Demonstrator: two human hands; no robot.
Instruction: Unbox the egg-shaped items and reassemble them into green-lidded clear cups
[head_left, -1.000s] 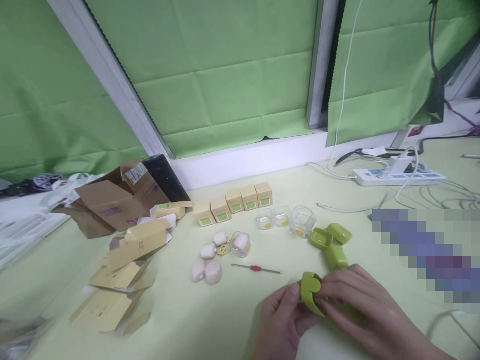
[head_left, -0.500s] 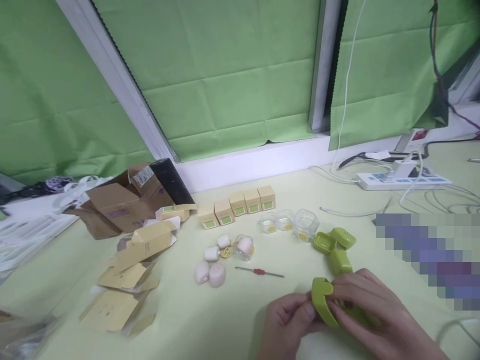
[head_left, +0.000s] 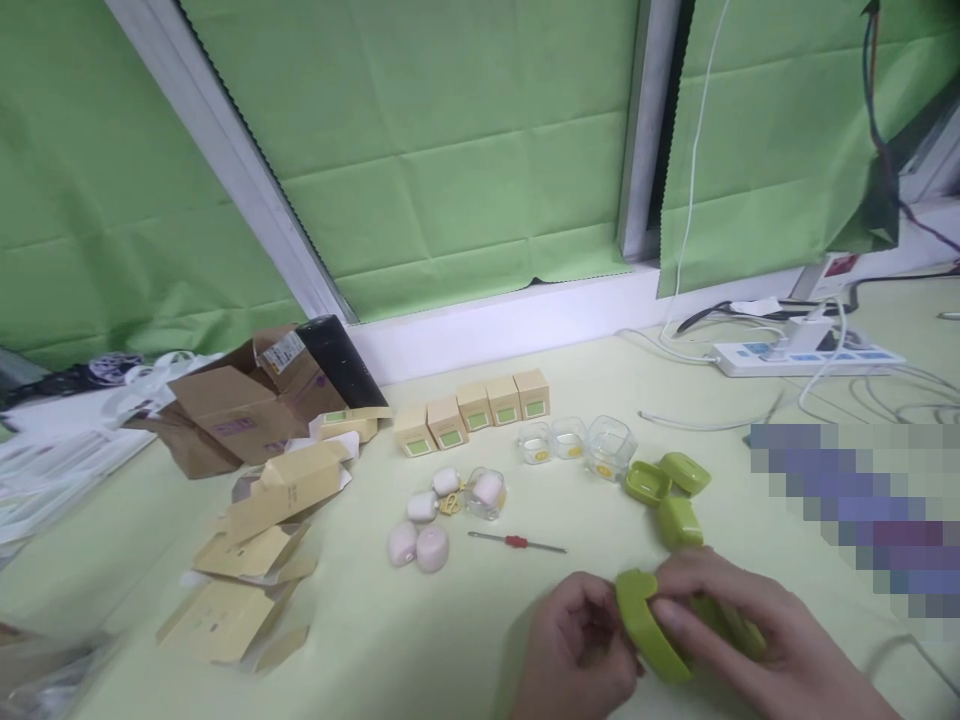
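A curved green plastic cover (head_left: pixel 651 632) with a rounded tab at its top is held between both hands near the front of the table. My left hand (head_left: pixel 577 650) grips its left side, fingers curled. My right hand (head_left: pixel 757 635) pinches the right side between thumb and fingers. Another green part (head_left: pixel 724 625) shows under the right palm; whether it joins the cover I cannot tell. Just beyond the hands lie a green open tray-like shell (head_left: pixel 648 483), a green lid-like piece (head_left: pixel 685 473) and a green block-like shell (head_left: pixel 680 523). A double-ended screwdriver (head_left: pixel 517 542) with red middle lies left.
Clear containers (head_left: pixel 609 448) stand behind the green parts. Several small cartons (head_left: pixel 504 402) line the back. Pinkish rounded pieces (head_left: pixel 432 549) and white ones (head_left: pixel 422 506) sit mid-table. Opened cartons (head_left: pixel 225 620) and a cardboard box (head_left: pixel 232 415) occupy the left; a power strip (head_left: pixel 847 358) with cables, the right.
The green cover has moved slightly down and turned in the hands. My left fingers have shifted and curled more, and the right thumb now lies along the cover's edge.
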